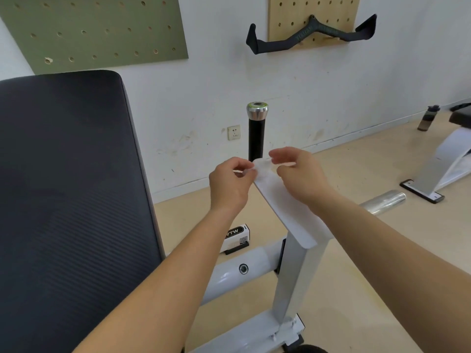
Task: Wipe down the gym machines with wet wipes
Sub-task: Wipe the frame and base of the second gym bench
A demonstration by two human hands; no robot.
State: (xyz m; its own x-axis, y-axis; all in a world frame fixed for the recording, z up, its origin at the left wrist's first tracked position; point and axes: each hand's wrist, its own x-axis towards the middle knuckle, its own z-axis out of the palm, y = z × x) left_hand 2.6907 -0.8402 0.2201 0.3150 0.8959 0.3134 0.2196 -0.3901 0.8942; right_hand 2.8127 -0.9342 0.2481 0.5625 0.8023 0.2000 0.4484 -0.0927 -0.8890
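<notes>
1. We see the left hand (230, 180) with its grip pinched on one edge of the wet wipe (262, 165), thumb and fingers curled onto it.
2. The right hand (298, 173) pinches the opposite edge in its grip, fingers bent in the same way.
3. The wipe is a small, crumpled white piece stretched between the 2 hands, right over the upper end of the white frame arm (288, 215). We cannot tell whether it touches the arm.
4. Just behind the arm's upper end stands a black upright handle (256, 138) with a chrome cap.
5. Left of the arm rises the tilted black padded backrest (63, 187).
6. Right of the arm a chrome bar (384, 201) sticks out sideways.
7. Below the arm, to its left, a white box (235, 236) lettered "RTW" lies on the floor.
8. On the wall behind the arm are a socket (233, 132), a green pegboard (96, 29), and a wooden pegboard (290, 11) carrying a black pull bar (311, 34).
9. Well right of the arm stand a second white frame (433, 169) and a dark bottle (428, 118).
</notes>
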